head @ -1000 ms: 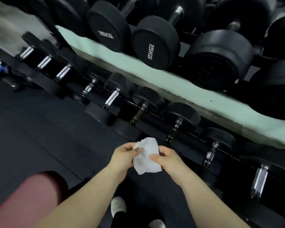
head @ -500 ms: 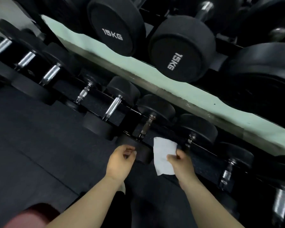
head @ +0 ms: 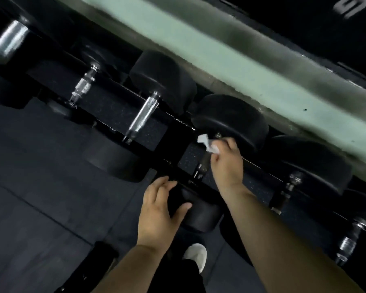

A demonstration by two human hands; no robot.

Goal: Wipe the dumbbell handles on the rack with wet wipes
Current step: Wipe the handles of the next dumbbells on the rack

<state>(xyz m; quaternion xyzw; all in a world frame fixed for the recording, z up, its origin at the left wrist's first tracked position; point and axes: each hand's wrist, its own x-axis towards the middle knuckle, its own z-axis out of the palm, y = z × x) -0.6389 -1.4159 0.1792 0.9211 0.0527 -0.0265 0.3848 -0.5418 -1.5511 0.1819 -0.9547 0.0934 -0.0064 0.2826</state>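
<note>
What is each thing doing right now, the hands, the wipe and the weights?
wet wipe: crumpled, in the right hand.
right hand: grips the wet wipe on a dumbbell handle.
left hand: fingers relaxed, rests on that dumbbell's near end.
dumbbell handle: on the rack, partly covered.
shiny handle: on the rack, untouched.

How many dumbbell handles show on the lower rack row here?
6 handles, left to right: first, second, third, fourth under the right hand with the wipe, fifth, sixth. Others may be out of frame.
</note>
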